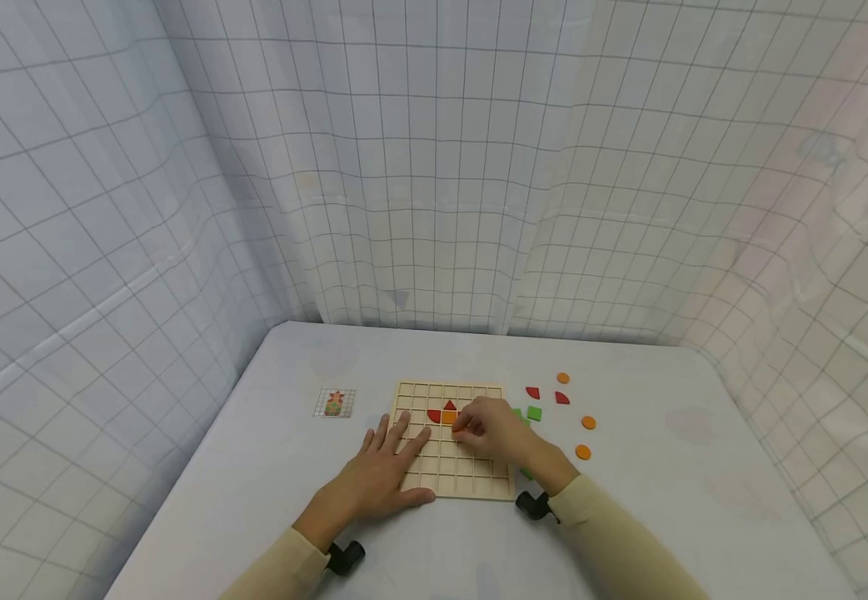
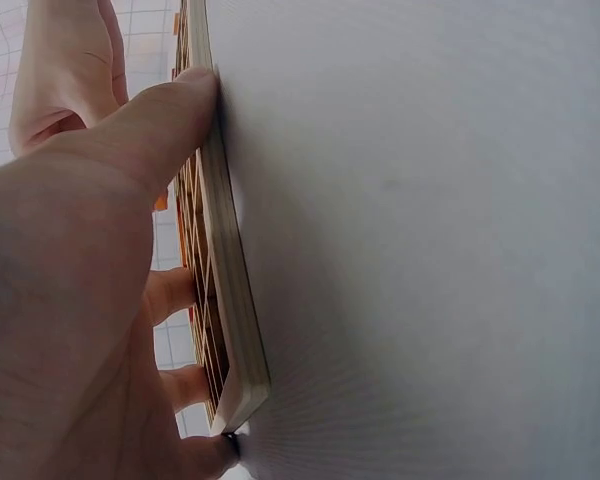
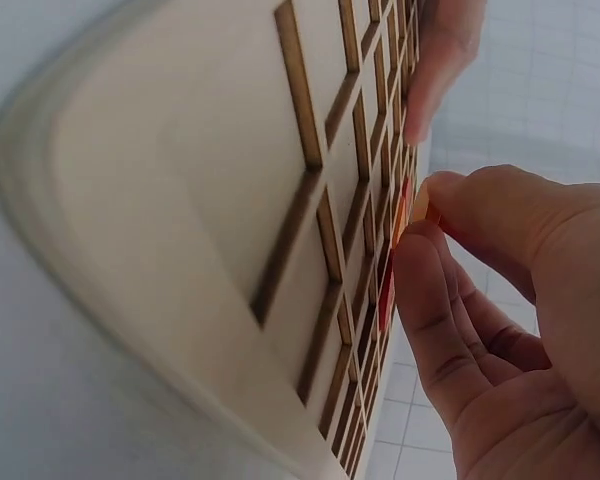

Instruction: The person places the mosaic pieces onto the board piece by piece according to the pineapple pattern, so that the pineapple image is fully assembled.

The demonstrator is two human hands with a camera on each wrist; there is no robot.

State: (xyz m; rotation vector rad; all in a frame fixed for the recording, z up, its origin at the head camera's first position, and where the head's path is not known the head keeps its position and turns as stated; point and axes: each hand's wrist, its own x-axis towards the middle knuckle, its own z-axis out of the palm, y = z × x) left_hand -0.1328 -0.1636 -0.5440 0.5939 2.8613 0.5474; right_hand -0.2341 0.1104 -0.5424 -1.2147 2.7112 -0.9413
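A wooden grid board [image 1: 471, 392] lies on the table, with a red triangle [image 1: 450, 405], a red quarter piece [image 1: 434, 415] and an orange piece [image 1: 449, 417] in its upper cells. My left hand [image 1: 389, 462] rests flat and spread on the board's left side, thumb at its near edge [image 2: 195, 95]. My right hand [image 1: 496, 429] hovers over the board's right middle and pinches a small orange piece [image 3: 417, 205] between thumb and fingertips, just above the cells. The board [image 3: 180, 200] fills the right wrist view.
Loose pieces lie right of the board: red quarter pieces [image 1: 532, 392] [image 1: 561, 398], green squares [image 1: 534, 412], orange discs [image 1: 563, 378] [image 1: 588, 422] [image 1: 582, 452]. A small pattern card [image 1: 334, 403] lies left of the board. Gridded curtains enclose the table.
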